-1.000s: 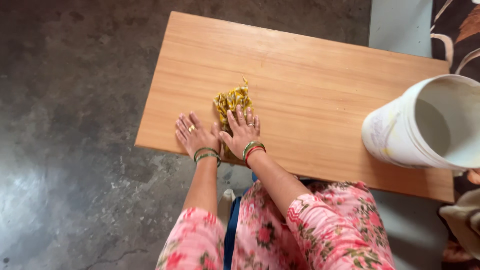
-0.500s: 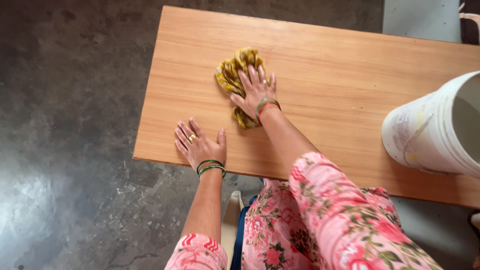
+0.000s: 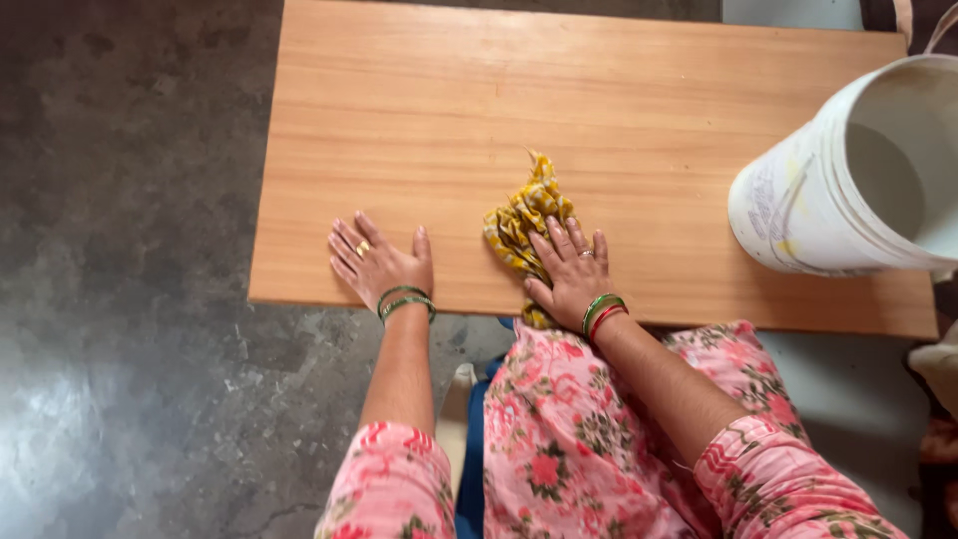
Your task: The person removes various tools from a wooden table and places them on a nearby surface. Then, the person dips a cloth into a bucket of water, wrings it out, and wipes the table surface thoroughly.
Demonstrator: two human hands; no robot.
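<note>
Yellow patterned cloth (image 3: 526, 225), bunched near the six-o'clock edge of the wooden table (image 3: 639, 120), pinned under the flat, spread right hand (image 3: 573, 274). Left hand (image 3: 380, 262) at nine o'clock of it, open, palm down, holding nothing. White bucket (image 3: 798, 200) at three o'clock.

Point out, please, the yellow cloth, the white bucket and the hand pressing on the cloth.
yellow cloth (image 3: 519, 225), head view, on the bunched folds above the fingers.
white bucket (image 3: 798, 215), head view, on its outer wall.
right hand (image 3: 571, 274), head view, on the back of the hand.
</note>
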